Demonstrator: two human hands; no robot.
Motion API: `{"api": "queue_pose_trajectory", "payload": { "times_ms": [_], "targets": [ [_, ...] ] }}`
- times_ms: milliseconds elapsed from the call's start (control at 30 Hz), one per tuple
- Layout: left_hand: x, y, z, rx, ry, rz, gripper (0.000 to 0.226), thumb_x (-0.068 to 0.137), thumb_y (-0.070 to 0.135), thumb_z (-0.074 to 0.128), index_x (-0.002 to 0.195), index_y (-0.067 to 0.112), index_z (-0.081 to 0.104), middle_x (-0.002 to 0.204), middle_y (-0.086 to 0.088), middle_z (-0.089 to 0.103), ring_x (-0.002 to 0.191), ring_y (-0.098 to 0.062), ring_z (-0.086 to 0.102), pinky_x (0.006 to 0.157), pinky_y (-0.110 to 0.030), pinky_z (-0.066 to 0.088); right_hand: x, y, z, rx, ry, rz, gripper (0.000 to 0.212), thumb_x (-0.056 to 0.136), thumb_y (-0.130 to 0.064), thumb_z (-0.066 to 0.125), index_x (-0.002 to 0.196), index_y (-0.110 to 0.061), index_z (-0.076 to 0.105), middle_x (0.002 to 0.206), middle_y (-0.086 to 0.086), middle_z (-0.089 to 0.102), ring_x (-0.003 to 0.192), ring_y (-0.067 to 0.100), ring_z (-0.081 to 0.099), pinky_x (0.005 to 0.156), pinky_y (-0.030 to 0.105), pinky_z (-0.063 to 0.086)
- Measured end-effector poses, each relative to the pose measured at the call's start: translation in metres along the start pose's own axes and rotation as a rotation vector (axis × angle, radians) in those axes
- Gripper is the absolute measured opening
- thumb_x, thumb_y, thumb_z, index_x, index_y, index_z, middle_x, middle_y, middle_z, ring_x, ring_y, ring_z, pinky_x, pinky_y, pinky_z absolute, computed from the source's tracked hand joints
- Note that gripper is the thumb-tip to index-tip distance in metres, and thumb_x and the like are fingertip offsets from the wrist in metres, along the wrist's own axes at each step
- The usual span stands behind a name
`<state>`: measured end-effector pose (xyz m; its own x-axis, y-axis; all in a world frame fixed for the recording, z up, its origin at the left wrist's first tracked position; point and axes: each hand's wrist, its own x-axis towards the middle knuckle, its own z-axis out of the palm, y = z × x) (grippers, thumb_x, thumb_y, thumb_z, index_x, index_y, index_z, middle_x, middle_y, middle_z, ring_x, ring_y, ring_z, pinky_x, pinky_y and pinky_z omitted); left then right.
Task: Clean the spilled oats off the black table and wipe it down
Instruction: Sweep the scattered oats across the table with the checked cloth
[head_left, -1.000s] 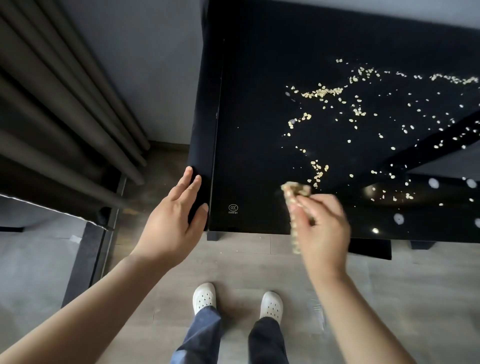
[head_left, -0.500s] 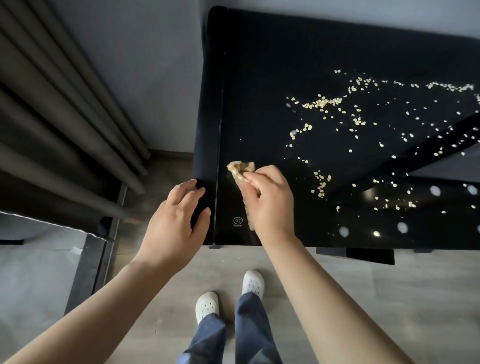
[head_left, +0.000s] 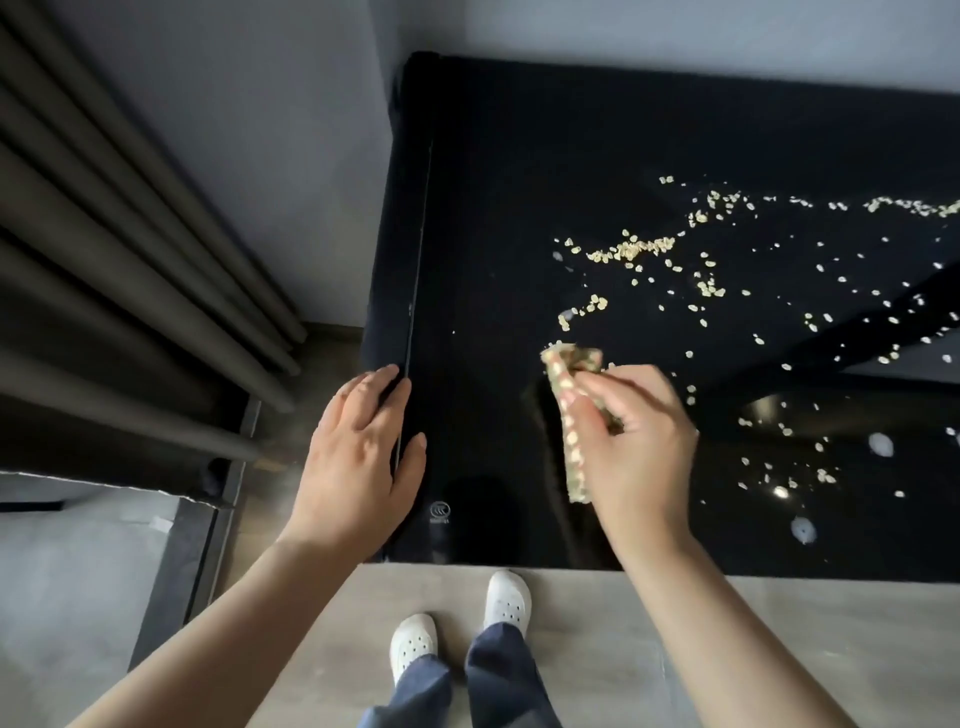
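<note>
The black table (head_left: 519, 156) looks hard, glossy, slick; the oats (head_left: 631, 249) scattered over its right half look light and should skid easily. Our left hand (head_left: 358, 462) rests on its left edge, fingers relaxed; our right hand (head_left: 639, 452) pinches a soft, limp cloth (head_left: 573, 452) near its top. The small corner mark (head_left: 440, 512) is unreadable.

Pale oats (head_left: 631, 249) scattered over glossy black table (head_left: 493, 208)

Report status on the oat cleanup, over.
Left hand flat on edge of glossy black table. Right hand grips tan patterned cloth beside the spill. Pale oat flakes scattered, uncleared. No obstruction.
</note>
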<state>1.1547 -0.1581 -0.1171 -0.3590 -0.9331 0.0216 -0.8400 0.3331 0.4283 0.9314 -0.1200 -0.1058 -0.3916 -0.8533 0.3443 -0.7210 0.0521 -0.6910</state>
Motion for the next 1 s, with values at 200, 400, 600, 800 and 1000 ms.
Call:
{"api": "queue_pose_trajectory", "payload": {
  "times_ms": [200, 400, 600, 800, 1000],
  "targets": [
    [-0.004, -0.009, -0.001, -0.069, 0.016, -0.019, 0.053, 0.090, 0.033, 0.046, 0.130, -0.002, 0.053, 0.141, -0.012, 0.046, 0.129, -0.027, 0.042, 0.112, -0.030, 0.027, 0.022, -0.044, 0.081, 0.051, -0.153, -0.097, 0.011, 0.082, -0.009, 0.071, 0.093, -0.007, 0.074, 0.091, 0.001, 0.062, 0.080, 0.015, 0.059, 0.069, 0.020, 0.049],
    [0.001, -0.026, -0.006, -0.268, -0.028, -0.114, 0.063, 0.089, 0.038, 0.051, 0.144, 0.010, 0.040, 0.155, 0.001, 0.026, 0.138, -0.003, 0.025, 0.104, 0.001, 0.015, 0.037, -0.040, 0.106, -0.060, -0.195, -0.162, 0.010, 0.085, -0.016, 0.069, 0.092, -0.009, 0.074, 0.090, 0.001, 0.061, 0.077, 0.018, 0.057, 0.061, 0.029, 0.051],
    [0.024, -0.024, -0.008, -0.312, -0.054, -0.125, 0.058, 0.093, 0.030, 0.055, 0.146, 0.013, 0.036, 0.157, 0.005, 0.018, 0.135, 0.005, 0.018, 0.096, 0.008, 0.010, 0.052, 0.009, 0.044, -0.212, 0.030, 0.057, 0.015, 0.081, -0.009, 0.071, 0.096, -0.008, 0.074, 0.090, 0.003, 0.062, 0.080, 0.022, 0.060, 0.073, 0.032, 0.051],
    [0.035, -0.029, -0.014, -0.394, -0.089, -0.204, 0.055, 0.094, 0.031, 0.051, 0.146, 0.021, 0.036, 0.155, 0.012, 0.021, 0.137, -0.003, 0.028, 0.106, -0.008, 0.026, 0.043, -0.031, 0.052, -0.070, 0.039, 0.068, 0.012, 0.082, -0.011, 0.071, 0.093, -0.012, 0.075, 0.089, -0.006, 0.060, 0.079, 0.013, 0.059, 0.072, 0.019, 0.046],
    [0.047, -0.035, -0.014, -0.462, -0.112, -0.201, 0.055, 0.095, 0.031, 0.048, 0.148, 0.027, 0.030, 0.156, 0.011, 0.016, 0.140, -0.006, 0.023, 0.112, -0.028, 0.030, 0.048, -0.053, 0.103, -0.010, -0.010, 0.061, 0.012, 0.084, -0.011, 0.070, 0.095, -0.010, 0.074, 0.089, -0.002, 0.061, 0.078, 0.015, 0.059, 0.066, 0.025, 0.052]
  ]
}}
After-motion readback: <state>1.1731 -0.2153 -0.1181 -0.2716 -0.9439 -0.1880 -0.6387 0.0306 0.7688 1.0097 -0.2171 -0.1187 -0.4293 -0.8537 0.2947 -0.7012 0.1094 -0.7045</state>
